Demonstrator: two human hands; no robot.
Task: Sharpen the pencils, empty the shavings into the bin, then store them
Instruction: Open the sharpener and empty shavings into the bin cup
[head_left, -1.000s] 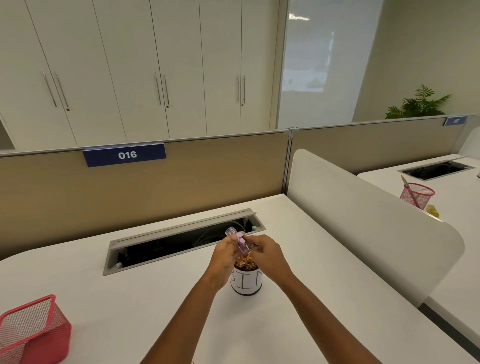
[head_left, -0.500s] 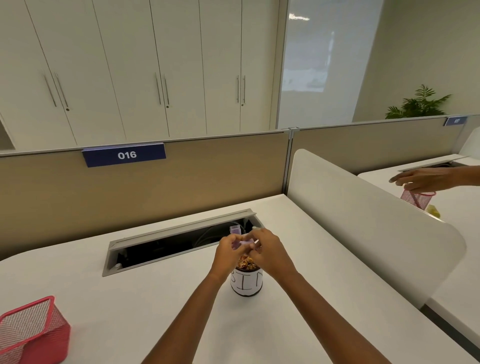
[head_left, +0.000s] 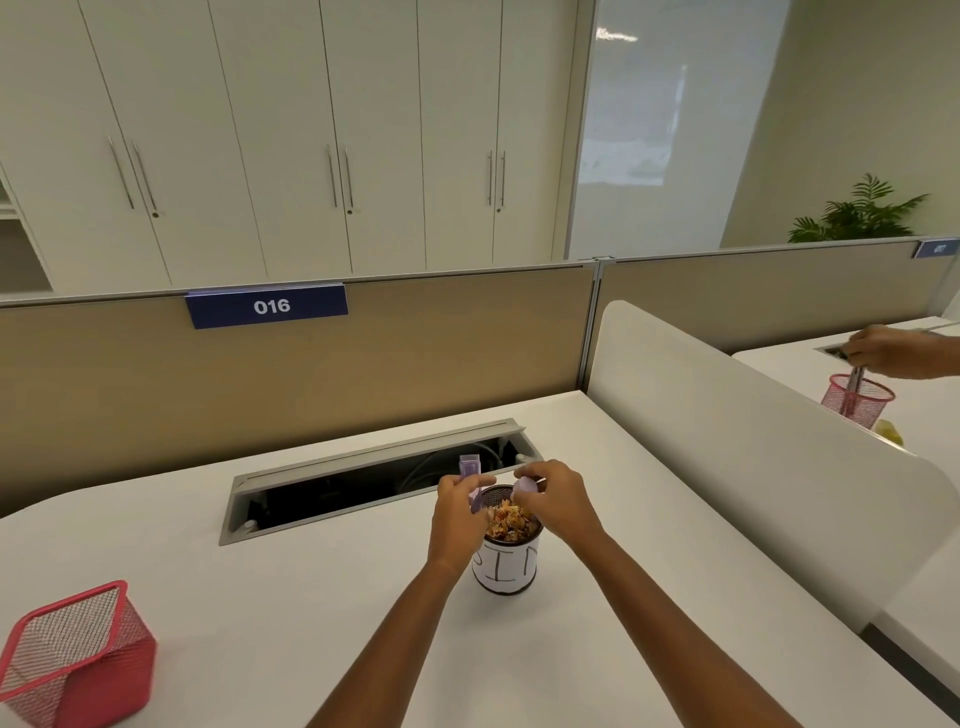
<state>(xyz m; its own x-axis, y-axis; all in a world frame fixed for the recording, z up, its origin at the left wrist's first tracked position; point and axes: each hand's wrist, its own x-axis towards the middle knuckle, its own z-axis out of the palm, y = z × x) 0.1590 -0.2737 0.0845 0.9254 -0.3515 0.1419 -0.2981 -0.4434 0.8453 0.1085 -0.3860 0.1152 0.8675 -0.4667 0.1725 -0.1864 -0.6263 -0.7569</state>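
Note:
A small round bin (head_left: 505, 569) with a white paper label stands on the white desk (head_left: 311, 597), filled with pencil shavings (head_left: 509, 519). My left hand (head_left: 460, 506) holds a purple sharpener body (head_left: 470, 475) upright just left of the bin's rim. My right hand (head_left: 553, 499) holds the sharpener's purple cap (head_left: 524, 487) over the bin's far right rim. The two parts are apart. No pencils show on my desk.
A red mesh basket (head_left: 78, 654) lies tilted at the desk's near left. An open cable tray (head_left: 374, 480) runs behind the bin. A white divider (head_left: 727, 415) borders the right; beyond it another person's hand (head_left: 888, 351) reaches into a pink mesh cup (head_left: 857, 397).
My hands have pulled the sharpener apart: the body went left, the cap right, above the bin. The other person's hand came in at the neighbouring desk.

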